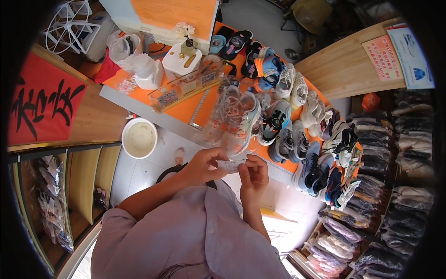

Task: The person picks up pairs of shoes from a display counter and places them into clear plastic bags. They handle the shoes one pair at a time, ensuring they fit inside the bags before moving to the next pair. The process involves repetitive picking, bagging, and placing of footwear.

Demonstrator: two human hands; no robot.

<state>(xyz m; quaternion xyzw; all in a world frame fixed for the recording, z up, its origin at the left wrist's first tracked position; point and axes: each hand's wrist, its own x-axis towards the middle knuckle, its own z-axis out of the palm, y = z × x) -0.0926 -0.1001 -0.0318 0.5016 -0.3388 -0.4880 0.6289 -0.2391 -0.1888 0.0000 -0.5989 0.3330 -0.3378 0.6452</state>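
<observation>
In front of my chest, a small white paper slip (230,166) with printing on it is held up between both hands. Its left end sits pinched in the thumb and fingers of my left hand (202,167). At the right end are the thumb and bent forefinger of my right hand (254,174), which also grip it. Just beyond, a pair of light shoes in a clear plastic bag (238,118) with orange print lies near the edge of the orange-topped counter (184,113).
Several pairs of shoes, including blue-grey sneakers (310,171), crowd the counter's right side. A clear sign stand (188,87) and a white box (181,61) stand farther left. A white bucket (139,138) is on the floor. Shelves of bagged garments (371,139) line the right.
</observation>
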